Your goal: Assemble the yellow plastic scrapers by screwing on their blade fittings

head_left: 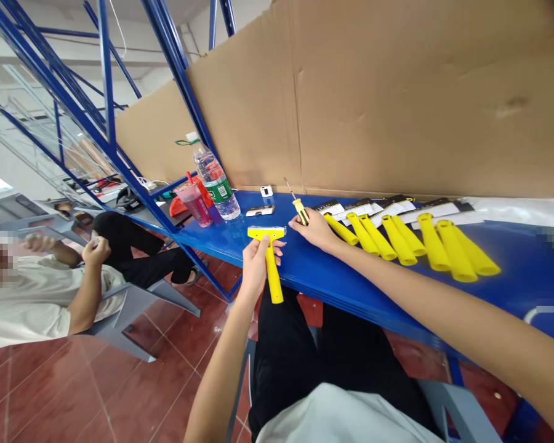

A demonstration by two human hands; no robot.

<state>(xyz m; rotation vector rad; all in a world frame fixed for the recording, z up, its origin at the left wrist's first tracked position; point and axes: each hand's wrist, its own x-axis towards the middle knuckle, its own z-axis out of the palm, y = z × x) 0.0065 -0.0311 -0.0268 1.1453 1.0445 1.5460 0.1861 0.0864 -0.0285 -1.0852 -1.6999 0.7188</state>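
left hand (255, 263) grips a yellow t-shaped plastic scraper (272, 275); beside it, right hand (317, 230) clasps a yellow-black screwdriver (300, 210), which loosening could drop.

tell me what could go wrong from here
The screwdriver in the right hand has a bare shaft; a slip could jab the left hand, which grips the yellow scraper.

The right forearm passes close to the yellow handles and might sweep some aside.

The bottle could tip if bumped.

Single head-worn view, facing forward and down; hands (257, 261) (314, 227), blue table (314, 263) near.
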